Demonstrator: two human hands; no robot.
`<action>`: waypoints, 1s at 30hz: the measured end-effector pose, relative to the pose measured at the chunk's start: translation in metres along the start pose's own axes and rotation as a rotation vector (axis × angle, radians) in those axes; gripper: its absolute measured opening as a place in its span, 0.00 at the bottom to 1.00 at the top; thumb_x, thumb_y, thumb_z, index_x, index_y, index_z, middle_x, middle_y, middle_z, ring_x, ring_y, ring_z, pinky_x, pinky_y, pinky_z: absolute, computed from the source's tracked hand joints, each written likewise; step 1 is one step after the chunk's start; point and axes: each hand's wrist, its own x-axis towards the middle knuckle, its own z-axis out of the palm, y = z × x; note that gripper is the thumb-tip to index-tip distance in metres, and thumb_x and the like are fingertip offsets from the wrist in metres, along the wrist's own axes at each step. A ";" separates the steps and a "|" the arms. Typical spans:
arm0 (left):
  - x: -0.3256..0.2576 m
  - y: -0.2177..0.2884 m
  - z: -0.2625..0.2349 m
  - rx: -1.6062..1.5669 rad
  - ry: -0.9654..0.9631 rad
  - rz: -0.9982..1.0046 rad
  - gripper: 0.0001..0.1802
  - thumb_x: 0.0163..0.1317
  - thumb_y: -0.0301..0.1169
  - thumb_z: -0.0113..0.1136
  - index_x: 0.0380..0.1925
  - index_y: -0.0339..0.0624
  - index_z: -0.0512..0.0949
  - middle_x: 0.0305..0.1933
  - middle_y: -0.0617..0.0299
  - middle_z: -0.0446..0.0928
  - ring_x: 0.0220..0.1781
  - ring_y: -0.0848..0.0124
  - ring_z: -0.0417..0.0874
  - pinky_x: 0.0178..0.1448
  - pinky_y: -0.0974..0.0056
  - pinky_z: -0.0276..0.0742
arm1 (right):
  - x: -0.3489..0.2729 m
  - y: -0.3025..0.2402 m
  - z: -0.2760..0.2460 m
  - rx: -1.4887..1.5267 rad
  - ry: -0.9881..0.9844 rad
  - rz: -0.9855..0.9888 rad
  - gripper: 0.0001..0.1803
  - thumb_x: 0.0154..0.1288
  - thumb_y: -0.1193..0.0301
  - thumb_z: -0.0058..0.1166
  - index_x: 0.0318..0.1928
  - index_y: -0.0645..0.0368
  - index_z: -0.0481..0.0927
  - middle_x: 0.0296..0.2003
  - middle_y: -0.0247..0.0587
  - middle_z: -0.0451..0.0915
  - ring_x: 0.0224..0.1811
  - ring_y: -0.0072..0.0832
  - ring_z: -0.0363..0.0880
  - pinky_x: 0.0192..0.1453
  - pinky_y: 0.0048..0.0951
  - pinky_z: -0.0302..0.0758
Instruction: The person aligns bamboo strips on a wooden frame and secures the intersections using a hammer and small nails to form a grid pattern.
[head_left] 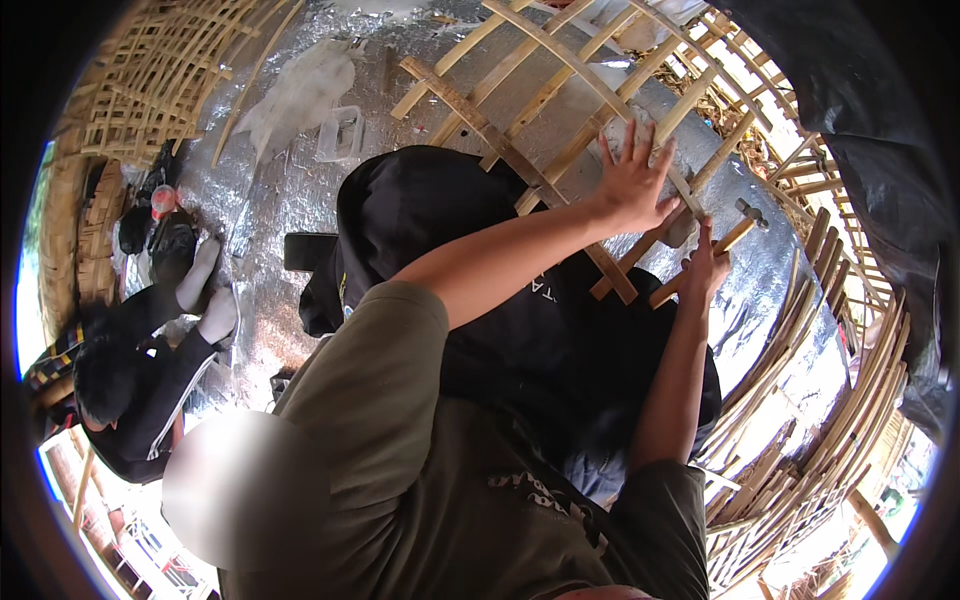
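Observation:
A lattice of crossed bamboo slats [470, 118] lies across my lap and stretches away toward the top of the view. My left hand [637, 180] rests on its right part, fingers spread, with the palm side hidden. Close by on the right, my right hand [707, 268] is wrapped round the wooden handle of a hammer [738, 233]. The hammer's metal head points up and to the right, beside the lattice's near right corner. Whether those fingers also touch a slat, I cannot tell.
Silver foil sheeting [270, 200] covers the floor. At the left sits another person [120, 390]. A clear plastic container [340, 133] and a dark flat object [308, 250] lie left of my legs. Bamboo strips [830, 440] line the right, below black plastic sheeting [890, 200].

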 end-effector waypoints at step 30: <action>0.112 -0.271 -0.122 0.191 -0.097 -0.611 0.33 0.67 0.58 0.39 0.46 0.40 0.81 0.50 0.44 0.80 0.57 0.48 0.79 0.60 0.49 0.73 | 0.002 0.010 -0.002 0.313 -0.158 0.155 0.26 0.65 0.55 0.61 0.45 0.69 0.75 0.40 0.45 0.83 0.35 0.29 0.83 0.34 0.25 0.79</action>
